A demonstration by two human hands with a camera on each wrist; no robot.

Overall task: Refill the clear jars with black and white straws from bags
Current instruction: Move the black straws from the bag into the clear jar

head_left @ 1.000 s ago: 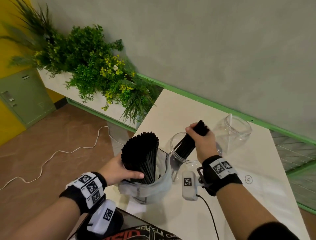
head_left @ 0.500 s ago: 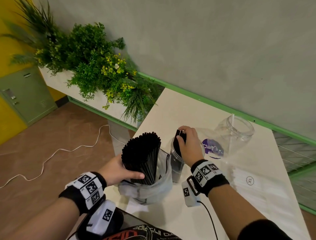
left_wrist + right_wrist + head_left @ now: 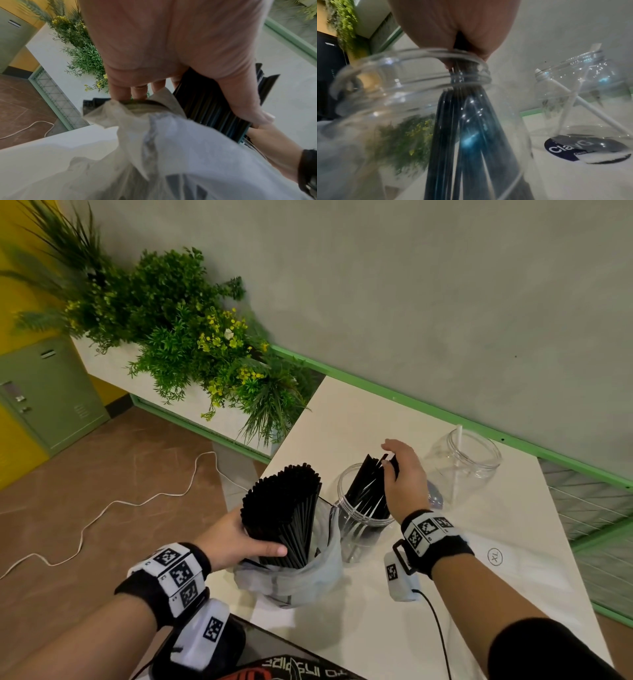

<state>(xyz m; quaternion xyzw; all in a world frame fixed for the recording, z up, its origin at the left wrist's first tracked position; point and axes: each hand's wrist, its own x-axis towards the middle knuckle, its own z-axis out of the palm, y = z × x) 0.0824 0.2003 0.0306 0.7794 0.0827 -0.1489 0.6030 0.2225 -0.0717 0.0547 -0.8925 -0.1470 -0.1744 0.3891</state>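
A white bench [image 3: 342, 412] holds two clear jars. The near jar [image 3: 359, 518] has black straws [image 3: 368, 491] standing in it, leaning right. The right hand [image 3: 402, 474] rests on top of those straws, its grip loose with the fingers spread apart. The far jar [image 3: 462, 463] sits to the right and has one white straw [image 3: 457, 440] inside.

Left of the near jar, just beside it, is a clear plastic bag [image 3: 291, 580] with a big bunch of black straws [image 3: 284, 508] sticking up. The left hand [image 3: 236, 539] has its grip curled tight around that bunch.

Green plants with yellow flowers [image 3: 191, 337] stand far left, and a white cable [image 3: 102, 511] lies on the brown floor.

The right wrist view shows a round dark sticker [image 3: 587, 148] under the far jar, which the right hand mostly hides in the head view. The left wrist view shows the left hand's thumb [image 3: 247, 102] pressing the bunch.
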